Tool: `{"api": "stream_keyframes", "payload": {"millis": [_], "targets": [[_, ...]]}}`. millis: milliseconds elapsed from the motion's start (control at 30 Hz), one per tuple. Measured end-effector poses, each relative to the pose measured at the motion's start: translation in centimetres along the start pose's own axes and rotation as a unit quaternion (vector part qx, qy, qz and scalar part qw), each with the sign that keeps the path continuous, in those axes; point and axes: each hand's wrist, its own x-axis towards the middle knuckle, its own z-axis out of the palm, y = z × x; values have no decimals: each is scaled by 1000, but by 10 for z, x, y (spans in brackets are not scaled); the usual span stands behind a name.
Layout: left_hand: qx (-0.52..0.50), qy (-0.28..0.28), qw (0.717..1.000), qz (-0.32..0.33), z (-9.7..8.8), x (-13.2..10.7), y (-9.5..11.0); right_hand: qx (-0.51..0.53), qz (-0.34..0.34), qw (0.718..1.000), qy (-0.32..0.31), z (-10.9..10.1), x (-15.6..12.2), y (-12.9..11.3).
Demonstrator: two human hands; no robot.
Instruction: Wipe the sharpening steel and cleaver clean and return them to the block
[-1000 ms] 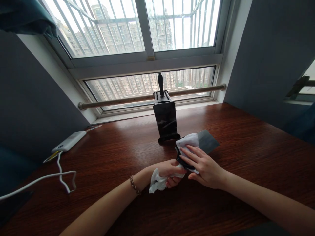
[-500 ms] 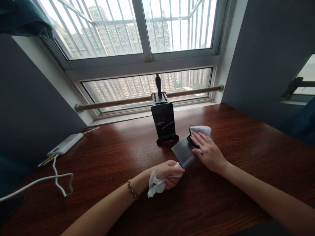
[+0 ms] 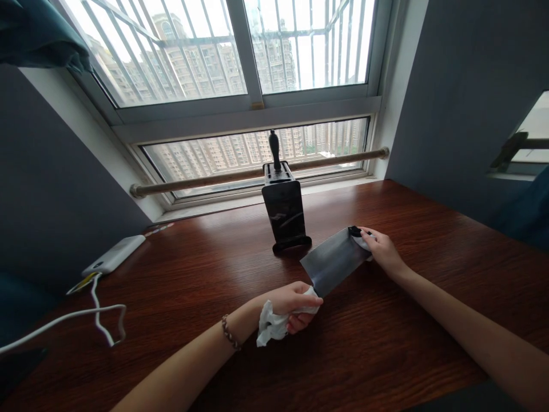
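Note:
A broad grey cleaver blade [image 3: 332,260] lies slanted just above the wooden table [image 3: 206,269]. My left hand [image 3: 294,303] is closed round its handle end through a crumpled white tissue [image 3: 269,327]. My right hand [image 3: 383,249] is closed at the blade's far tip, pinching a white cloth with a dark part [image 3: 358,234] against it. Just behind the blade stands a black knife block [image 3: 284,213] with one dark handle [image 3: 273,150] sticking up from it.
A white power bank [image 3: 114,254] lies at the table's left, with a white cable [image 3: 86,312] looping toward the near edge. A wooden rail [image 3: 206,178] runs along the window sill behind the block. Grey walls close both sides.
My right hand slid the cloth along the blade from near the handle out to the far tip, uncovering the blade. My left hand stayed in place.

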Motion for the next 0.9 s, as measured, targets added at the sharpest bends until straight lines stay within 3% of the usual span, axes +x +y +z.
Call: {"api": "stream_keyframes", "payload": {"millis": [200,500,900], "targets": [[3,9,1000,19,4,0,-1,154,98,983,-38,-3,2,-5],[-11,26,999,36,1,2,-4,287,174,941,34,7,-10,-9],[-39,17,998,36,-2,1,-3,384,230,892,69,25,-29,-22]]}}
